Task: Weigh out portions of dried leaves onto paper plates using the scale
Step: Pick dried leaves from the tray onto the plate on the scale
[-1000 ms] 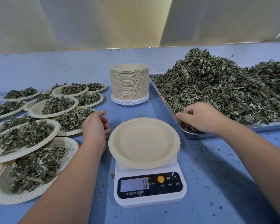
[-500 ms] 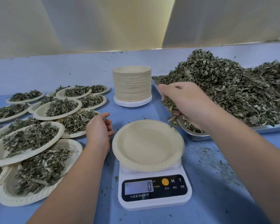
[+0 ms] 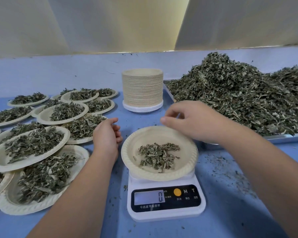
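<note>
A paper plate (image 3: 159, 153) is being carried on a white scale (image 3: 166, 201) near the middle of the blue counter (image 3: 230, 212), and a small heap of dried leaves (image 3: 157, 155) is lying in its centre. The scale's display (image 3: 149, 197) is showing 0. The right hand (image 3: 187, 120) is being held just over the far rim of the plate, its fingers loosely spread and nothing gripped in them. The left hand (image 3: 106, 134) is being kept half curled and empty just left of the plate, beside the filled plates (image 3: 33, 143) that are overlapping across the left of the counter. A tall stack of plates (image 3: 142, 90) is standing at the far centre. To the right, a large pile of leaves (image 3: 239, 93) is being held in a metal tray (image 3: 286, 137), and crumbs are scattered on the counter near it.
</note>
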A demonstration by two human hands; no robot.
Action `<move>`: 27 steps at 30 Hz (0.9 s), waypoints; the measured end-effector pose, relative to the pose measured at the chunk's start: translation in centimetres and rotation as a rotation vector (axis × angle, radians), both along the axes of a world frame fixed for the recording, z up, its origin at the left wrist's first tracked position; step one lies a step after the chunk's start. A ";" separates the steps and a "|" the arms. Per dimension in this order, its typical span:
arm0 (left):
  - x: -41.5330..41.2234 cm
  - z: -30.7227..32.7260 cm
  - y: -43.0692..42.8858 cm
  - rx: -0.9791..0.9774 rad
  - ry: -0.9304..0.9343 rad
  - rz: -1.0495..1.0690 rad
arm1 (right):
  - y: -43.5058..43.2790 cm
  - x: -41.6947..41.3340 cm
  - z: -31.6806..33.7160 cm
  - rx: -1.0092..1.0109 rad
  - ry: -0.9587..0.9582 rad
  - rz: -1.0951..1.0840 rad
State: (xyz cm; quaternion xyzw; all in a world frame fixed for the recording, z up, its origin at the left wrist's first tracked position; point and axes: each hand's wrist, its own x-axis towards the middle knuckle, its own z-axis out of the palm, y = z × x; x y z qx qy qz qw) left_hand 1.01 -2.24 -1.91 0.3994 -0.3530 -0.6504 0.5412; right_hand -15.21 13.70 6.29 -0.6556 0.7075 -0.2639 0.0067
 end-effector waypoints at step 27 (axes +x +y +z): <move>-0.1 0.1 0.2 0.005 -0.030 0.015 | 2.1 -5.3 -4.6 0.152 0.141 -0.323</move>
